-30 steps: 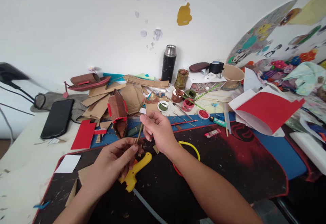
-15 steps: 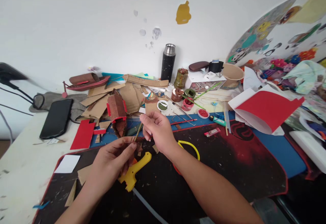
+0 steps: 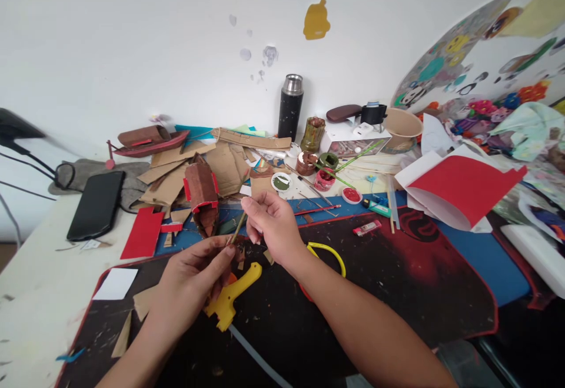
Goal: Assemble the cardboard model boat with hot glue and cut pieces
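My left hand pinches a thin greenish-brown stick between thumb and fingers, and the stick slants up to the right. At its upper end is my right hand, thumb and fingertips closed on it. Below my left hand lies a yellow hot glue gun with a long grey-white glue stick coming out of it. Behind my hands stands a brown model boat with red trim. Scissors with a yellow handle lie partly hidden under my right forearm.
A dark mat covers the desk front, with cardboard scraps at left. Open paint jars, a black thermos and a cardboard pile line the back. A phone lies left; red paper is at right.
Both hands keep the same hold on the stick. The whole view has shifted very slightly; nothing else visibly moves.
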Motion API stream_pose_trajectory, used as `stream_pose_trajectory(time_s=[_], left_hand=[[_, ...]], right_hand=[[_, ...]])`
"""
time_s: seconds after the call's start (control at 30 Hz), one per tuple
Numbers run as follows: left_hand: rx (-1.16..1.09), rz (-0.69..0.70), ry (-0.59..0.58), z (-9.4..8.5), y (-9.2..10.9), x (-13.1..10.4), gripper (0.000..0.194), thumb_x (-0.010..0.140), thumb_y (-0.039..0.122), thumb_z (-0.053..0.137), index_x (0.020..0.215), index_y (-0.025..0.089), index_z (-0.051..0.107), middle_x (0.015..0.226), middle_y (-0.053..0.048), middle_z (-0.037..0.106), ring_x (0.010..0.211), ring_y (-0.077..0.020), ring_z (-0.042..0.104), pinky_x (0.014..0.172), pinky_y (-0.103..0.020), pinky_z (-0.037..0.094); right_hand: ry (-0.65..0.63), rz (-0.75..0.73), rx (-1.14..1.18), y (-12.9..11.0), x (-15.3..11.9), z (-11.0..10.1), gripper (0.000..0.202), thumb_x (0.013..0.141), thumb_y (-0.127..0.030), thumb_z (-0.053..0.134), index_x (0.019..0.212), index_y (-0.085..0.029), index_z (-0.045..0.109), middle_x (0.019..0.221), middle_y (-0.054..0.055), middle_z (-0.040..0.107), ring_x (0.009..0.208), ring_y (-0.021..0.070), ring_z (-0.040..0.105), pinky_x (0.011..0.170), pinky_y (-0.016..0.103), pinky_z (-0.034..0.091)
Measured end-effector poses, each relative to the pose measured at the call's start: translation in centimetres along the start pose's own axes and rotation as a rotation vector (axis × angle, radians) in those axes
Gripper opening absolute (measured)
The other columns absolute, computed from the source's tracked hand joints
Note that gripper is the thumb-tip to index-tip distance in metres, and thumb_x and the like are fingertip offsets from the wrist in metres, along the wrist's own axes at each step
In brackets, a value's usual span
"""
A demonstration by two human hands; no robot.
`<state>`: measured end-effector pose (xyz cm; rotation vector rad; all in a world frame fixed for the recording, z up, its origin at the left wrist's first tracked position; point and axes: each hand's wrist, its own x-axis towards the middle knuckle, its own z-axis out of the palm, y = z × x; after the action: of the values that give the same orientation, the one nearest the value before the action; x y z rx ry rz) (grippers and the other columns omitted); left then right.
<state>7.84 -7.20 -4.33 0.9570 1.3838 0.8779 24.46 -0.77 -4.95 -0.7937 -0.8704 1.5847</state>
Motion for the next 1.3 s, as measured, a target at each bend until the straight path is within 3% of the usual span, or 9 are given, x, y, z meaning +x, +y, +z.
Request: stream_pose_trajectory(time_s=[0.73,0.87,1.03,1.17,1.3], left_hand=[[-0.079,-0.005,0.033,0.4,0.0,0.2,0.053,0.072,0.062,0.091,0.096,0.017,0.078,0.062,0.001,0.068,0.041,-0.0079,0.046,0.037,-0.018,0.034],[-0.065,-0.021,-0.009,0.3,-0.2,0.3,0.064,0.073,0.063,0.09,0.114,0.015,0.078,0.066,-0.001,0.07,0.044,-0.0083,0.047,0.038,-0.018,0.034],[-0.067,-0.02,-0.049,0.3,0.2,0.3,0.081,0.076,0.06,0.089,0.141,0.017,0.067,0.061,0.005,0.063,0.042,-0.0101,0.049,0.036,-0.018,0.036],[-0.112,0.006,-0.051,0.4,0.7,0.2,0.084,0.074,0.057,0.091,0.143,0.018,0.064,0.07,0.002,0.069,0.042,-0.0099,0.051,0.034,-0.018,0.037],[-0.236,0.037,-0.061,0.6,1.2,0.0,0.076,0.074,0.058,0.091,0.133,0.016,0.07,0.082,-0.007,0.076,0.051,-0.0137,0.061,0.035,-0.018,0.041]], right_hand=[[0.052,-0.014,-0.061,-0.2,-0.2,0.2,0.051,0.08,-0.065,0.084,0.078,-0.024,0.053,0.047,-0.013,0.048,0.035,0.0074,0.045,0.036,0.02,0.031],[0.053,-0.024,-0.048,-0.3,-0.2,0.1,0.05,0.081,-0.063,0.084,0.079,-0.024,0.053,0.047,-0.014,0.046,0.035,0.0074,0.045,0.036,0.02,0.031],[0.053,-0.032,-0.042,-0.3,-0.3,0.2,0.049,0.082,-0.062,0.083,0.079,-0.024,0.053,0.048,-0.013,0.046,0.035,0.0076,0.045,0.037,0.02,0.031],[0.063,-0.035,-0.049,-0.5,-0.3,0.1,0.05,0.08,-0.064,0.084,0.078,-0.024,0.053,0.048,-0.013,0.045,0.036,0.0079,0.046,0.037,0.021,0.032],[0.067,-0.03,-0.023,-0.6,-0.2,0.0,0.051,0.079,-0.065,0.085,0.079,-0.024,0.054,0.048,-0.014,0.044,0.035,0.0078,0.045,0.036,0.021,0.031]])
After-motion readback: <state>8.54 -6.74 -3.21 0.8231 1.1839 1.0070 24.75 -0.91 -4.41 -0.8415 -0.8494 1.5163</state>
